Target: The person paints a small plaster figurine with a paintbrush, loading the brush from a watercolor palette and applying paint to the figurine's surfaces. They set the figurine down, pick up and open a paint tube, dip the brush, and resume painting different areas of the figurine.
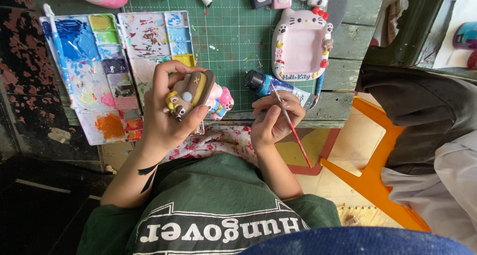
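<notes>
Red-handled brush (290,128) slants tip up-left in right hand's (273,121) grip; left hand (169,111) clasps figurine (191,93).

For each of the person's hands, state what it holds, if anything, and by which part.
Left hand grips a small painted figurine around its sides. Right hand pinches a thin red paintbrush near the bristle end.

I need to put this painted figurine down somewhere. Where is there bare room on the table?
The green cutting mat is bare between the paint-smeared palette and the pink cat-shaped frame. The mat's top edge and the near edge by the paint tube are crowded.
</notes>
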Demonstrator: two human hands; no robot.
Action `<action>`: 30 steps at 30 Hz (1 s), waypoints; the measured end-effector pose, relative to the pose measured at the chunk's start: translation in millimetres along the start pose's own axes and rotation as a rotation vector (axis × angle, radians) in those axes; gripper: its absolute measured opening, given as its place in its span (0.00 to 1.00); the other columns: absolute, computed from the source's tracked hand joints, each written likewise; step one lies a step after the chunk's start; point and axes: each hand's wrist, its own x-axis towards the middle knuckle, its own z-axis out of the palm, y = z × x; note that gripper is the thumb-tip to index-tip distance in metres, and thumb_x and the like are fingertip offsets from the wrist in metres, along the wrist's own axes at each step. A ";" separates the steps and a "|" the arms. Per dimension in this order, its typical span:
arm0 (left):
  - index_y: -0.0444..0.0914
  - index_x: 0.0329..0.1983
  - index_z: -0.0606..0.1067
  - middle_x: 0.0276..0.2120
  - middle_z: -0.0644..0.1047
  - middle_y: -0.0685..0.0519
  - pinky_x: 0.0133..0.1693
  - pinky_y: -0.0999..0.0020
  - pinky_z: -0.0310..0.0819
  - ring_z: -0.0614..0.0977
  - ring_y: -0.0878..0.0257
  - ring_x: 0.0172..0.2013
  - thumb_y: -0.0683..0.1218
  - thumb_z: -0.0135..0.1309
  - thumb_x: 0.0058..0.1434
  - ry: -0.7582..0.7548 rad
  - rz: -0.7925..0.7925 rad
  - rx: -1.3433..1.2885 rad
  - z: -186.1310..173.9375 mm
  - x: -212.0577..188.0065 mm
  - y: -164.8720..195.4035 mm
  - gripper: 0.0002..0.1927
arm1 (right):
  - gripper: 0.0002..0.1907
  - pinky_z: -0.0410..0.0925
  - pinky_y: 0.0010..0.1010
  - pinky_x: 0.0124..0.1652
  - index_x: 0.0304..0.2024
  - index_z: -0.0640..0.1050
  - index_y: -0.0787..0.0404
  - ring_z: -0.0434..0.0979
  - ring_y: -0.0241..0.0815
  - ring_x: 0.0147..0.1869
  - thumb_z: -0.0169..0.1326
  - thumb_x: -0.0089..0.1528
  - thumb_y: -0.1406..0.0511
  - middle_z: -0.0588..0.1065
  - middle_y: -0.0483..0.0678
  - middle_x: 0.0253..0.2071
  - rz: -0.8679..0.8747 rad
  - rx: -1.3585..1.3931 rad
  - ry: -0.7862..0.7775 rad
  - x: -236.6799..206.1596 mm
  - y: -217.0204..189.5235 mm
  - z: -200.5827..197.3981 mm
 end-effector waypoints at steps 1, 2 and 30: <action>0.35 0.62 0.59 0.55 0.80 0.44 0.47 0.72 0.80 0.85 0.63 0.46 0.55 0.60 0.70 0.005 0.016 0.012 -0.1 -1.7 -0.6 0.30 | 0.10 0.63 0.25 0.22 0.54 0.62 0.58 0.73 0.45 0.28 0.43 0.76 0.61 0.70 0.56 0.49 -0.004 0.036 0.004 -0.9 1.0 -1.2; 0.35 0.62 0.59 0.55 0.80 0.44 0.48 0.72 0.80 0.85 0.63 0.47 0.55 0.59 0.70 0.011 0.033 0.026 -0.3 -3.5 -1.5 0.30 | 0.11 0.64 0.25 0.21 0.55 0.63 0.59 0.74 0.46 0.28 0.42 0.76 0.60 0.71 0.56 0.49 -0.008 0.075 0.006 -1.8 2.4 -2.0; 0.39 0.66 0.60 0.52 0.79 0.47 0.44 0.76 0.75 0.79 0.67 0.46 0.54 0.55 0.71 0.063 0.172 -0.285 -18.2 -99.3 13.8 0.28 | 0.23 0.63 0.19 0.43 0.52 0.62 0.53 0.66 0.36 0.52 0.47 0.62 0.82 0.68 0.51 0.62 0.284 0.423 -0.064 -30.8 -105.9 -36.7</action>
